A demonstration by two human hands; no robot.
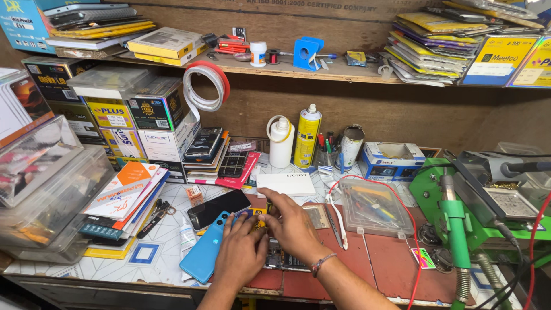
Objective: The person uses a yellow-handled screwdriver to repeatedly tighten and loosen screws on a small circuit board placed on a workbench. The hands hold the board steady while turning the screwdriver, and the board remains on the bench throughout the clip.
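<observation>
— Working on what, were those hands?
— On an open phone lying near the edge on the red mat, between a blue shell on its left and a clear case farther right. The left hand lay flat with fingers spread, gripping nothing, steadying shell and phone. The right hand bent its fingertips down at the phone's far end; whether they pinched anything I couldn't tell.
— So which step?
— Fine work inside the phone, I judged. Any next move called for a light, steady touch (the parts looked tiny).
— And the packages?
— Stacked boxes, yellow, black and white, stood far left. A flat white box lay just beyond the hands. A yellow can stood beside a white bottle at the back, with a blue-and-white box to their right. Yellow packets sat on the far-right shelf.
</observation>
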